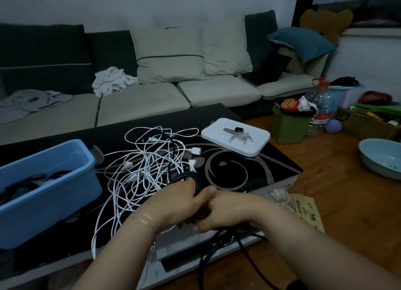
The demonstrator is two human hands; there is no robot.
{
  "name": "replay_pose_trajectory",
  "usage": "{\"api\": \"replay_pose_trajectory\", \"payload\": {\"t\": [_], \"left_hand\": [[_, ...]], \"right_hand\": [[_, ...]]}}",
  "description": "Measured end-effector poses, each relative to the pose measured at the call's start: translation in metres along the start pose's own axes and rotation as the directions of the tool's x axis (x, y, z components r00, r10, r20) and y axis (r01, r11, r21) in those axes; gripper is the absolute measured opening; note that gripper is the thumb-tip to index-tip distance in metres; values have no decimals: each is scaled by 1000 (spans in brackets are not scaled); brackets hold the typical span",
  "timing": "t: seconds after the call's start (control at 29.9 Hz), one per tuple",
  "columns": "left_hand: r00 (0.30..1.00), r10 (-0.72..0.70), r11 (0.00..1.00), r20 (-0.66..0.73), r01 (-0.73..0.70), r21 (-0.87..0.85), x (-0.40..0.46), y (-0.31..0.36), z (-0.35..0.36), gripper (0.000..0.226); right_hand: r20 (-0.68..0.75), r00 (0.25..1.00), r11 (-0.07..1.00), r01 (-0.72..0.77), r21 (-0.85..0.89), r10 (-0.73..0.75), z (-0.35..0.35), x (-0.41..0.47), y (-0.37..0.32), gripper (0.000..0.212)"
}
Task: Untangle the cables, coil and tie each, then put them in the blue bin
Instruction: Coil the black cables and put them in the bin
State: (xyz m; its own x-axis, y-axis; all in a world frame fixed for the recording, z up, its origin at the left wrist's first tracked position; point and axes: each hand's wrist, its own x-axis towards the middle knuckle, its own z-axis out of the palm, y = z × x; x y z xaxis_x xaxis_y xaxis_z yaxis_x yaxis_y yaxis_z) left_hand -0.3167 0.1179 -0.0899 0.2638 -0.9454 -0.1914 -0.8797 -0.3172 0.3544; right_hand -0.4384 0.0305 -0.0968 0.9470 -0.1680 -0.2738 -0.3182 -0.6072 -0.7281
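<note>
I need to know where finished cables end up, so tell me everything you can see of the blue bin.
The blue bin is a rectangular tub, plastic by its look, light blue, with a thick rolled rim and rounded corners. It stands upright and open, without a lid, at the left end of the black table, partly cut off by the picture's edge. Dark cables already lie inside. The white cables lie just right of it; neither hand touches it.

Bin (46, 181) left of cable tangle (147, 161); lid (235, 137) right, on table (271, 170).
</note>
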Motion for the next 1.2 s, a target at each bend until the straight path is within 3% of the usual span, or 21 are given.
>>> {"api": "replay_pose_trajectory", "payload": {"t": [0.03, 0.13, 0.2, 0.33, 0.57, 0.67, 0.77, 0.87, 1.04, 1.2], "left_hand": [[999, 13, 1000, 35, -13, -6, 0, 2, 1, 71], [996, 36, 999, 77, -38, 25, 0, 5, 2, 79], [994, 41, 999, 97, -43, 28, 1, 2, -1, 72], [957, 116, 987, 268, -81, -139, -2, -2, -2, 70], [945, 97, 990, 311, -60, -126, -2, -1, -1, 42], [958, 57, 998, 280, -51, -27, -1, 3, -1, 16], [961, 38, 998, 273, -48, 29, 1, 4, 0, 9], [931, 57, 987, 360, 3, -164, 1, -3, 2, 16], [815, 254, 908, 521, -15, -420, -8, -16, -10, 46], [795, 378, 791, 475, -11, -612, -11, -28, -23, 73]], "right_hand": [[39, 999, 1000, -17, -5, 17, -3, -2, 0, 6], [115, 992, 996, -45, -74, 53, -6, -7, -3, 36], [128, 990, 986, -45, -158, 65, -10, -9, -5, 35], [96, 986, 965, -108, -238, 135, -22, -12, -7, 34], [-32, 987, 944, -157, -291, 155, -15, -15, -10, 26], [-118, 981, 928, -183, -325, 152, -15, -16, -13, 23], [-166, 973, 886, -217, -410, 161, -15, -15, -14, 25], [-196, 970, 909, -208, -361, 144, -15, -15, -14, 27], [-219, 964, 888, -227, -399, 149, -18, -11, -2, 33], [-231, 957, 844, -268, -464, 177, -24, -8, 20, 30]]}}
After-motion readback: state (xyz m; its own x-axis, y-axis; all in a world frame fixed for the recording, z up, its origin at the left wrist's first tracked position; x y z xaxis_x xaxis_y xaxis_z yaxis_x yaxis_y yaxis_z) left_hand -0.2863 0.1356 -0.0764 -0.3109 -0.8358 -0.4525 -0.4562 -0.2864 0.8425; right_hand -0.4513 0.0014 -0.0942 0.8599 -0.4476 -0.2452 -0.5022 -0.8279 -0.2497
